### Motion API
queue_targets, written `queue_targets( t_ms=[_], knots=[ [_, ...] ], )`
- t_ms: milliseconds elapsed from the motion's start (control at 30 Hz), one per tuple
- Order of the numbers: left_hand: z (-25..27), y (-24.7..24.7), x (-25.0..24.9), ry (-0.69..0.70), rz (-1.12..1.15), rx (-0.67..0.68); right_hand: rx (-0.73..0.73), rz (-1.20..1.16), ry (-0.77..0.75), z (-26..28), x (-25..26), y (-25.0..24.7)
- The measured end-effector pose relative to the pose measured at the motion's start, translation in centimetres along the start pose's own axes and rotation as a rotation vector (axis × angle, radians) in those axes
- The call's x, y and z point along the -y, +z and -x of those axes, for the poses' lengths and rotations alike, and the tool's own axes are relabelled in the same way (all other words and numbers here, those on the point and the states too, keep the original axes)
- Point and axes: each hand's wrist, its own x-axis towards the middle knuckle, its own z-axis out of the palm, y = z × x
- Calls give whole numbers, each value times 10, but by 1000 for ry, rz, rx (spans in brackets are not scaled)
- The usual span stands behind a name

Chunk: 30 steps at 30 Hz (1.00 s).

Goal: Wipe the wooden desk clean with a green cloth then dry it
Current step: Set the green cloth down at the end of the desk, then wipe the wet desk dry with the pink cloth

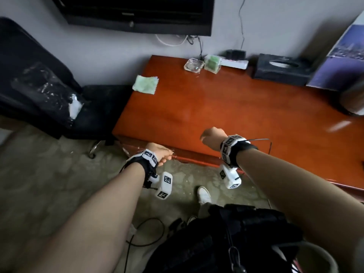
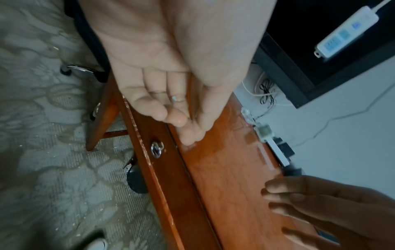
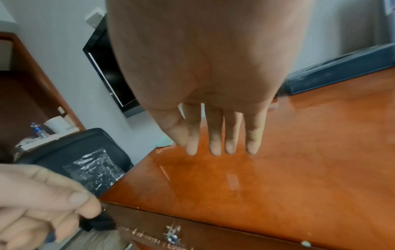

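The reddish wooden desk (image 1: 226, 115) shines with wet patches (image 3: 320, 104). A pale green cloth (image 1: 145, 84) lies flat on its far left corner; in the right wrist view a sliver of the cloth (image 3: 164, 143) shows behind my thumb. My right hand (image 1: 208, 134) hovers over the front middle of the desk, its fingers (image 3: 213, 145) straight and spread, holding nothing. My left hand (image 1: 164, 154) is at the desk's front edge, fingers (image 2: 177, 118) loosely curled and empty. Both hands are far from the cloth.
A glass ashtray (image 1: 194, 65), a green box (image 1: 212, 64), a black tissue box (image 1: 281, 68) and a leaning poster (image 1: 342, 62) line the back. A black chair (image 1: 49, 89) stands left of the desk. A drawer lock (image 2: 157, 149) sits in the front panel.
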Motion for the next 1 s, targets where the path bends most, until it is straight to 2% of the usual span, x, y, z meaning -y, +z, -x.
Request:
queue_targets(
  t_ms=[267,467,633,700,800,1000],
  knots=[
    [-58,-46,-2,-79,71,-38,113,114,8,-81,40,8],
    [-134,-100,-38,-139,6,-31,69,-13,108,-173,53,-1],
    [-190,-134,-81,-55,-111,-57,42,-89,155,-240,75,-14],
    [-207,-145,-94,-26,-177,-16,47,-100,147,-260,89,-16],
    [-231,-161,-104,-67,-205,75,68,-94,101,-285,113,-14],
    [-283,-208,-95,-116,-234,34,63,-34,-6,-327,174,-5]
  ],
)
